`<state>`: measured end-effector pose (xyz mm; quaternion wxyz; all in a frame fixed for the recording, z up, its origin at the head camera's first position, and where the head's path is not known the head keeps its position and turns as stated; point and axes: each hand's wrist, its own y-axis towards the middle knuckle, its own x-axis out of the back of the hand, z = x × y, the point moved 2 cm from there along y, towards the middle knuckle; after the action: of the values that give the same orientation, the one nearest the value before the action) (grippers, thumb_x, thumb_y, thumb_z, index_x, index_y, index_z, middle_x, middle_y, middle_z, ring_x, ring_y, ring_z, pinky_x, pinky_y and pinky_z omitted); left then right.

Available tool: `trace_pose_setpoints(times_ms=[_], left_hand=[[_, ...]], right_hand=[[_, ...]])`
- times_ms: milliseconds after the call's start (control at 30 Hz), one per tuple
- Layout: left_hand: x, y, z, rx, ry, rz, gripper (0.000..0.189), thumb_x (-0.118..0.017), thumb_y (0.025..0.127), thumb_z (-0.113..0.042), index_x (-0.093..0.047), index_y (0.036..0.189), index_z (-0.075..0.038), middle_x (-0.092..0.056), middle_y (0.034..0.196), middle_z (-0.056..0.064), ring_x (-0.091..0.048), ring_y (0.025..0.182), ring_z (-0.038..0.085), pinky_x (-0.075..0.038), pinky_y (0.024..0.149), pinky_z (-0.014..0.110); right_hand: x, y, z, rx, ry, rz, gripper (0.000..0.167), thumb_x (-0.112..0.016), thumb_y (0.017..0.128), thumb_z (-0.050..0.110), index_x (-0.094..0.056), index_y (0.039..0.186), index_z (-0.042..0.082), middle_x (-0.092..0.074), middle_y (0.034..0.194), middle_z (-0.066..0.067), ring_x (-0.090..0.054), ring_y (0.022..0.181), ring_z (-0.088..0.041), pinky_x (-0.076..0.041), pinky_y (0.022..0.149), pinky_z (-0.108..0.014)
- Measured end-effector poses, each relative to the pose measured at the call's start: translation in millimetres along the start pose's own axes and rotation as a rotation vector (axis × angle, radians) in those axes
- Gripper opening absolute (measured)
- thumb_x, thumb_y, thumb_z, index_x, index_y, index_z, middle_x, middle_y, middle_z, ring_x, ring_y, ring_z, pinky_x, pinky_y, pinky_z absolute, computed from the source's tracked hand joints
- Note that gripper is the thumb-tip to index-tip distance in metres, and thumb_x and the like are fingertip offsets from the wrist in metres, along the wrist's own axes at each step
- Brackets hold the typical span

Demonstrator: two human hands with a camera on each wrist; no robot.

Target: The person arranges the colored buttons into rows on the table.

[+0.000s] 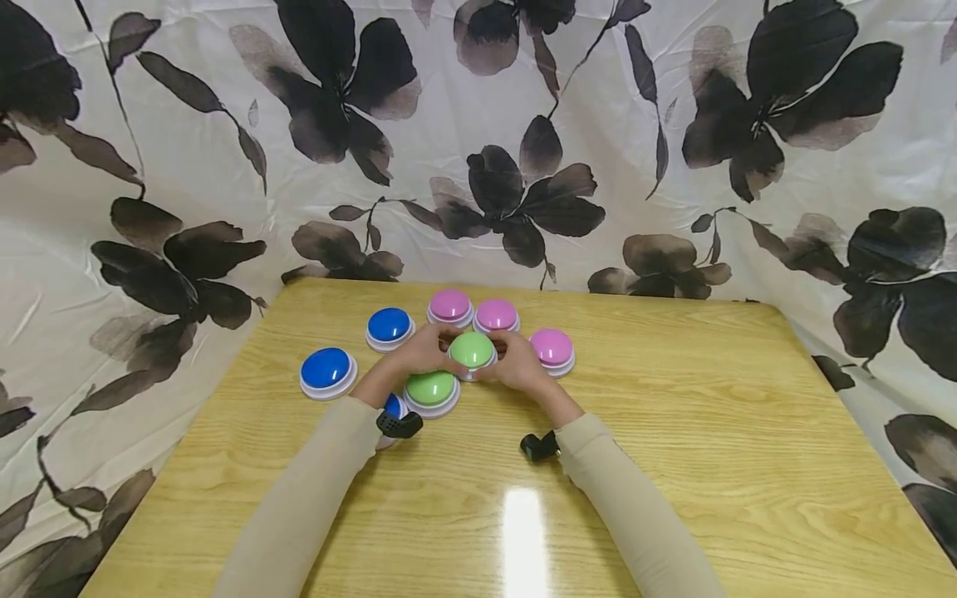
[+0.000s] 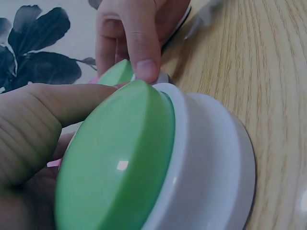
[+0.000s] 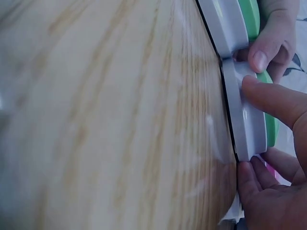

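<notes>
A domed green push button (image 1: 472,350) on a white round base sits on the table, between both hands. My left hand (image 1: 428,352) grips its left side, thumb at the near edge. On the other side my right hand (image 1: 516,362) holds the base, with the thumb on the white wall (image 3: 244,108) and fingers around the far side in the right wrist view. A second green button (image 1: 429,389) lies just nearer and to the left, under the left hand; it fills much of the left wrist view as a green dome (image 2: 110,163). The two bases meet edge to edge.
Pink buttons (image 1: 450,306) stand behind the hands, with another pink button (image 1: 552,347) beside the right hand. Blue buttons (image 1: 326,368) are at the left, one partly hidden under the left wrist. The wooden table (image 1: 710,432) ends at a floral cloth (image 1: 516,124).
</notes>
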<state>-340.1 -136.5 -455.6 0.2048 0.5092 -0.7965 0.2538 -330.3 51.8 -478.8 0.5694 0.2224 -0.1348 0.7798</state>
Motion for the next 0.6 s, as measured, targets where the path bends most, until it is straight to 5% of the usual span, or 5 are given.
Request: trace_pose_setpoints(times_ms=[600], left_hand=[[5.1, -1.7, -0.1, -0.037, -0.028, -0.009, 0.072, -0.086, 0.074, -0.022, -0.053, 0.135, -0.005, -0.056, 0.129, 0.012, -0.053, 0.113, 0.029, -0.046, 0.096, 0.041]], right_hand=[[1.2, -1.4, 3.3, -0.041, 0.093, -0.022, 0.073, -0.090, 0.066, 0.009, -0.056, 0.131, 0.000, -0.063, 0.118, -0.012, -0.059, 0.107, -0.023, -0.048, 0.094, -0.033]])
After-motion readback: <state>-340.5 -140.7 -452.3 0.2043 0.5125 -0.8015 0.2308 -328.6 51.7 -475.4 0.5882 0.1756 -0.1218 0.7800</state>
